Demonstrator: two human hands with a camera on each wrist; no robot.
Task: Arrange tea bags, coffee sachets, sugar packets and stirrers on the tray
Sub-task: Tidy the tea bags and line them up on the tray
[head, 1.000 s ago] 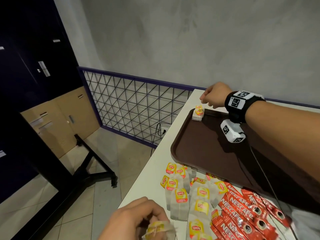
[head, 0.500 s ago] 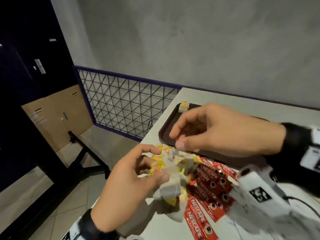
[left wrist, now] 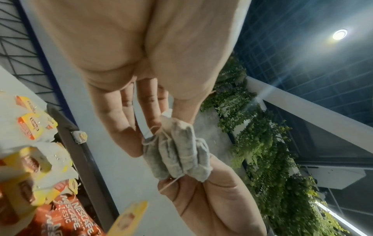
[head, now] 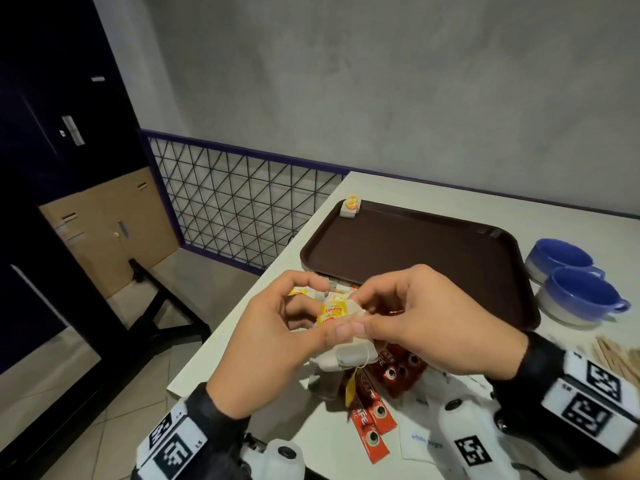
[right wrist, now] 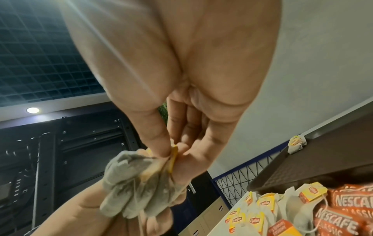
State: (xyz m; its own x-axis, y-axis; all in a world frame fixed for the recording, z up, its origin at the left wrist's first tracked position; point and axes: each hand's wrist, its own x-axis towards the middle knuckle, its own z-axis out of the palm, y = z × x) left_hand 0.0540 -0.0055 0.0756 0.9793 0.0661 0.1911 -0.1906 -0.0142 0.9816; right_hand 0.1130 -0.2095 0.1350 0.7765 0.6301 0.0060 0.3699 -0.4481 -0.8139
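Both hands meet over the table's near left part and hold one bunch of tea bags [head: 341, 325]. My left hand [head: 325, 306] grips the bunch [left wrist: 179, 151] between thumb and fingers. My right hand [head: 362, 315] pinches a yellow tag [right wrist: 173, 158] at the top of the bunch [right wrist: 137, 183]. A brown tray [head: 415, 254] lies beyond the hands, with a small stack of tea bags [head: 350, 207] in its far left corner. Loose tea bags [right wrist: 262, 212] and red coffee sachets [head: 370, 420] lie below the hands. A white sugar packet [head: 422, 441] and wooden stirrers [head: 616, 355] lie to the right.
Two blue cups [head: 585, 296] stand right of the tray. The table's left edge [head: 242, 306] runs close beside my left hand, with a wire-mesh railing [head: 242, 209] and the floor beyond. A grey wall backs the table.
My right hand left the tea bags in the tray's far corner and came back to my left hand. The left hand lifted a bunch of tea bags, which both hands now hold.
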